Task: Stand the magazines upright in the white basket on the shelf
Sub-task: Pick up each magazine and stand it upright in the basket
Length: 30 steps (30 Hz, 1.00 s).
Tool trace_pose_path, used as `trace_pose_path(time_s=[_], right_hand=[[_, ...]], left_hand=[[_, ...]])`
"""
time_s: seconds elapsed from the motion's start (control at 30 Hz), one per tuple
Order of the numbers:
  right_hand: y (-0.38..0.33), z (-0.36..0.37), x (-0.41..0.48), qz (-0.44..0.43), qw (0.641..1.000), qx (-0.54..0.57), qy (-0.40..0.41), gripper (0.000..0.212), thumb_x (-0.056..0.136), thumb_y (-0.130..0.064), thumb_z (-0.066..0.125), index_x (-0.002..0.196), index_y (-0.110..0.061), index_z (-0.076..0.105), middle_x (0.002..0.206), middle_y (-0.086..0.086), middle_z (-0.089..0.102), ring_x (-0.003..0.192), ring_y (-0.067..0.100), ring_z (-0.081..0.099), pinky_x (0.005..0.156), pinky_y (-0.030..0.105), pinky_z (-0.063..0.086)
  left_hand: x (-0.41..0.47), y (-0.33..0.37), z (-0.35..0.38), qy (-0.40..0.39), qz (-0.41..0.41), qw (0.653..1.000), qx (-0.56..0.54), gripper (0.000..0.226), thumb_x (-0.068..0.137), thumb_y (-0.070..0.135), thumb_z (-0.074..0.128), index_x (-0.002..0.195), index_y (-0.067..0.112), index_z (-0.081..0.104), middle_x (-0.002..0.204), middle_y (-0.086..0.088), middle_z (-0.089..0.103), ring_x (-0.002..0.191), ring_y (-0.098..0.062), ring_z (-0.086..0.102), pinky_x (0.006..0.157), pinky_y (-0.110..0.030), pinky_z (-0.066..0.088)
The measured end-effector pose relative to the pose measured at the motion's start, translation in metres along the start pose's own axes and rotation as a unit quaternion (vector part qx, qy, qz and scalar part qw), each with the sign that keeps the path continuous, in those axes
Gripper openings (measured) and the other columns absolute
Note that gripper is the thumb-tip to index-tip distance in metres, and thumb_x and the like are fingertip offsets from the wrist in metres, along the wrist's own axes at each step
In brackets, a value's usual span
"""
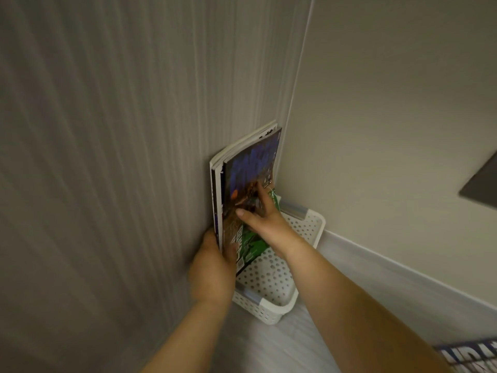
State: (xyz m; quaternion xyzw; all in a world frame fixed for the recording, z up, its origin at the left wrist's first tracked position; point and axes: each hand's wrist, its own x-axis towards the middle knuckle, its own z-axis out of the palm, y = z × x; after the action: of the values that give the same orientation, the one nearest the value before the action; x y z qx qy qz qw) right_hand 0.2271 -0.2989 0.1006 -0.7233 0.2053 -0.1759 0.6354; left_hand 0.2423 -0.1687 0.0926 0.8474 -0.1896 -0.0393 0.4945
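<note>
A white perforated basket (271, 289) stands in the corner of a shelf against the left wall. A bundle of magazines (242, 179) stands upright in it, leaning on that wall, with a dark blue cover facing me. Behind it a green magazine (252, 244) leans lower in the basket. My left hand (212, 267) grips the near bottom edge of the upright bundle. My right hand (262, 216) lies flat on the blue cover with fingers spread, pressing it toward the wall.
Striped wall (107, 157) on the left, plain wall (390, 117) on the right, meeting in the corner. Another magazine (473, 356) lies on the shelf surface (274, 345) at the bottom right. A dark grey object (481, 184) juts from the right wall.
</note>
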Motion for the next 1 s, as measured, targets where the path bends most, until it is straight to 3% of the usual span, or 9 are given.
trace_pose_path(time_s=[0.13, 0.3, 0.4, 0.5, 0.6, 0.7, 0.8, 0.9, 1.0], right_hand=[[-0.002, -0.013, 0.013, -0.018, 0.996, -0.006, 0.090, 0.068, 0.086, -0.021, 0.057, 0.142, -0.024, 0.019, 0.145, 0.004, 0.036, 0.122, 0.009, 0.036, 0.097, 0.023, 0.030], [-0.005, -0.039, 0.055, 0.065, 0.983, 0.048, 0.163, 0.072, 0.087, -0.006, 0.050, 0.144, -0.017, 0.007, 0.151, 0.011, 0.024, 0.133, 0.029, 0.034, 0.099, 0.033, 0.036], [-0.009, -0.036, 0.068, 0.067, 0.986, 0.093, 0.124, 0.061, 0.077, 0.011, 0.042, 0.135, -0.005, 0.032, 0.106, 0.011, 0.062, 0.092, 0.026, 0.061, 0.067, 0.020, 0.053], [-0.014, -0.033, 0.079, 0.043, 0.981, 0.132, 0.135, 0.057, 0.071, 0.017, 0.038, 0.125, 0.000, 0.044, 0.077, 0.003, 0.059, 0.068, 0.016, 0.057, 0.041, 0.013, 0.047], [-0.010, -0.035, 0.081, 0.022, 0.982, 0.141, 0.127, 0.056, 0.073, 0.018, 0.040, 0.124, -0.003, 0.045, 0.082, 0.001, 0.060, 0.071, 0.013, 0.058, 0.047, 0.013, 0.049], [-0.002, -0.035, 0.076, 0.033, 0.993, 0.064, 0.092, 0.052, 0.079, 0.009, 0.046, 0.129, -0.006, 0.041, 0.113, 0.011, 0.061, 0.087, 0.016, 0.058, 0.074, 0.020, 0.049], [0.000, -0.033, 0.069, 0.057, 0.993, 0.011, 0.103, 0.064, 0.085, -0.001, 0.049, 0.141, -0.009, 0.020, 0.145, 0.014, 0.035, 0.120, 0.022, 0.046, 0.088, 0.022, 0.036], [-0.006, -0.035, 0.057, 0.068, 0.992, -0.009, 0.105, 0.073, 0.086, -0.012, 0.056, 0.144, -0.015, 0.011, 0.153, 0.011, 0.019, 0.135, 0.024, 0.031, 0.089, 0.024, 0.031], [-0.014, -0.042, 0.036, 0.065, 0.991, -0.041, 0.112, 0.070, 0.086, -0.019, 0.056, 0.143, -0.018, 0.015, 0.152, 0.010, 0.021, 0.134, 0.024, 0.032, 0.098, 0.029, 0.034]], left_hand=[[0.006, -0.001, 0.000, 0.008, 0.001, 0.999, 0.039, 0.028, 0.086, 0.016, 0.053, 0.111, 0.003, 0.053, 0.111, -0.021, 0.065, 0.097, -0.038, 0.062, 0.080, -0.043, 0.052], [0.009, -0.008, 0.002, 0.001, 0.004, 0.998, 0.058, 0.026, 0.087, 0.017, 0.052, 0.108, 0.001, 0.051, 0.109, -0.022, 0.065, 0.095, -0.038, 0.063, 0.079, -0.044, 0.052], [0.009, -0.009, 0.004, 0.000, 0.005, 0.998, 0.062, 0.024, 0.088, 0.017, 0.050, 0.106, 0.001, 0.049, 0.108, -0.024, 0.064, 0.094, -0.040, 0.062, 0.078, -0.044, 0.052], [0.007, -0.008, 0.006, 0.005, 0.003, 0.998, 0.057, 0.028, 0.089, 0.014, 0.047, 0.114, 0.001, 0.044, 0.115, -0.024, 0.060, 0.099, -0.041, 0.059, 0.078, -0.042, 0.049], [0.005, -0.008, 0.010, 0.007, 0.004, 0.999, 0.042, 0.030, 0.089, 0.012, 0.045, 0.116, 0.000, 0.040, 0.116, -0.026, 0.058, 0.099, -0.042, 0.058, 0.079, -0.043, 0.048], [0.008, -0.009, 0.012, -0.006, 0.007, 0.999, 0.044, 0.026, 0.090, 0.013, 0.045, 0.112, 0.000, 0.042, 0.116, -0.025, 0.058, 0.100, -0.041, 0.057, 0.078, -0.042, 0.047], [0.005, -0.015, 0.007, -0.013, 0.020, 1.000, 0.021, 0.034, 0.087, 0.010, 0.050, 0.120, 0.003, 0.043, 0.120, -0.020, 0.058, 0.104, -0.037, 0.057, 0.079, -0.035, 0.047], [-0.005, -0.021, -0.002, -0.022, 0.056, 0.998, -0.033, 0.043, 0.081, 0.005, 0.055, 0.123, 0.010, 0.045, 0.120, -0.013, 0.060, 0.107, -0.030, 0.058, 0.084, -0.030, 0.045], [-0.019, -0.024, -0.013, -0.008, 0.077, 0.997, -0.029, 0.048, 0.078, 0.003, 0.059, 0.124, 0.010, 0.045, 0.125, -0.011, 0.055, 0.114, -0.028, 0.052, 0.091, -0.027, 0.038]])
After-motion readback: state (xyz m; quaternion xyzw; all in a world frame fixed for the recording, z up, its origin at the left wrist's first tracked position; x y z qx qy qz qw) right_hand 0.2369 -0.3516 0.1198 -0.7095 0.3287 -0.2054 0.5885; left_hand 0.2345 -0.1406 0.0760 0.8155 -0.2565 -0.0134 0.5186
